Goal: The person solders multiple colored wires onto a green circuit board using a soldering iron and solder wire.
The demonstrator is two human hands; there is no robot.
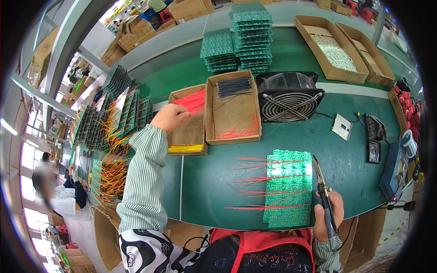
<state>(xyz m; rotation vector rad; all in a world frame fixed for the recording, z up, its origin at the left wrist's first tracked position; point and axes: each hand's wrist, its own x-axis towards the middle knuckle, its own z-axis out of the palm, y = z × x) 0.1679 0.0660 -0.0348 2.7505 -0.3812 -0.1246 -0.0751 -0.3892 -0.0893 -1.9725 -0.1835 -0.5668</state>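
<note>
My left hand (170,118) reaches into a cardboard box, its fingers pinched together at the near ends of a bundle of red wires (192,101). How many wires lie between the fingertips is too small to tell. A soldering iron (322,189) is in my right hand (331,213), its metal tip pointing up and away, beside the right edge of a green circuit board panel (289,200). That panel lies flat in front of me. Several red wires (249,192) run across it and stick out past its left edge.
Yellow wires (185,148) lie in the left box; the box (232,111) beside it holds black and red wires. Behind stand a fan (291,98) and stacked boards (251,38). Wired boards (114,118) crowd the left. A blue soldering station (395,166) stands right.
</note>
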